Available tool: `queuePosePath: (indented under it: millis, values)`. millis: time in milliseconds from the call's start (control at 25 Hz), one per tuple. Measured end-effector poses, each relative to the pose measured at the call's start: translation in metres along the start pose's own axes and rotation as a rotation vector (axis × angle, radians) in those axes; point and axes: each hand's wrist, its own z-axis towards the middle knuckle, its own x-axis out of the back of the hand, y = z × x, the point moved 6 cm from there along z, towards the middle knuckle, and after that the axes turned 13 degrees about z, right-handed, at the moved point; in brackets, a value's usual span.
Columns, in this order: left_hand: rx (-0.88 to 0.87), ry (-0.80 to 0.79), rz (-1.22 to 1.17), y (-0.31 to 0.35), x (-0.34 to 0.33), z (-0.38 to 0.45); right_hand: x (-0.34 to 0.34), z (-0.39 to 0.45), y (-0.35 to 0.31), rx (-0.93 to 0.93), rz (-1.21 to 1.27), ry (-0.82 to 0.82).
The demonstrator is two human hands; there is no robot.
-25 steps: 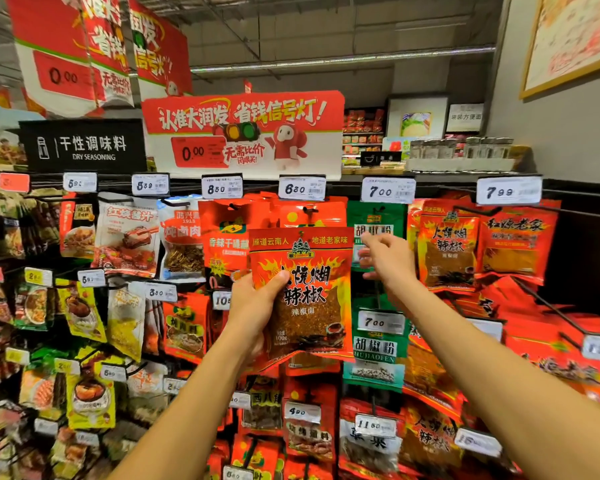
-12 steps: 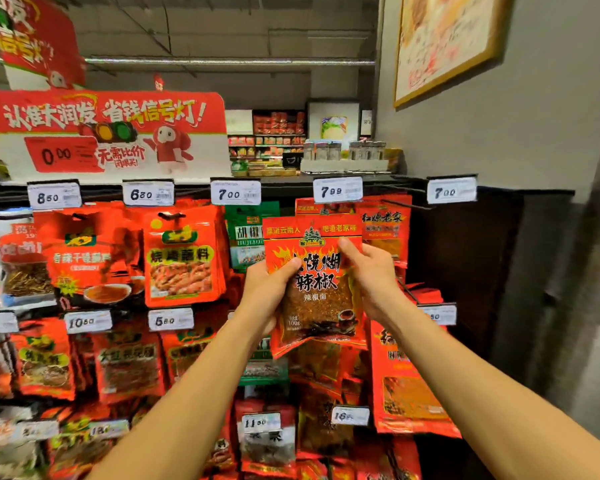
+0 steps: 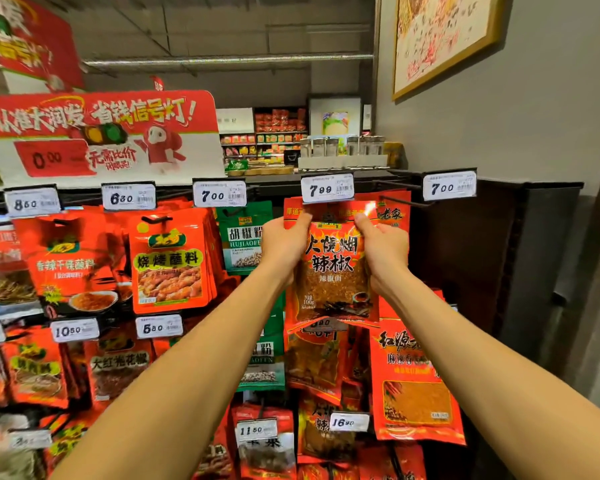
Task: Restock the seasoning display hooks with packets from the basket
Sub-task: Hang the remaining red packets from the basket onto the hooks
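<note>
Both hands — left hand (image 3: 284,242), right hand (image 3: 383,245) — pinch the red chilli packet (image 3: 333,271) by its upper corners. Its top sits just under the 7.99 price tag (image 3: 327,189).

Price tags and packet lettering on the seasoning display

Along the top rail, white tags read 850 (image 3: 32,202), 680 (image 3: 128,198), 700 (image 3: 219,195), 799 (image 3: 327,189) and, at 3 o'clock of that, 700 (image 3: 449,187). Lower tags showed 1050 (image 3: 74,330), 580 (image 3: 158,328), 1150 (image 3: 256,430) and 1690 (image 3: 348,422). The red sign (image 3: 97,136) at 10 o'clock carried "0.00". The green packet (image 3: 244,237) bore "HUJIAOFE…", partly hidden. The red packet (image 3: 333,271) held by both hands was marked "100g" low on its left side.
</note>
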Motion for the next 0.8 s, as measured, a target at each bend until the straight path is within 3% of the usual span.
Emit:
queuePosePath:
  millis: [560,680,800]
  values:
    - [-0.106,0.124,0.063,-0.002,-0.004,0.031,-0.01,0.032,-0.013,0.256,-0.167,-0.033]
    - [-0.039,0.142,0.076,-0.006,-0.007,0.031,-0.011,0.034,-0.004,0.243,-0.197,-0.021]
    - [-0.062,0.083,0.132,-0.014,-0.006,0.021,-0.004,0.03,0.016,0.164,-0.258,-0.134]
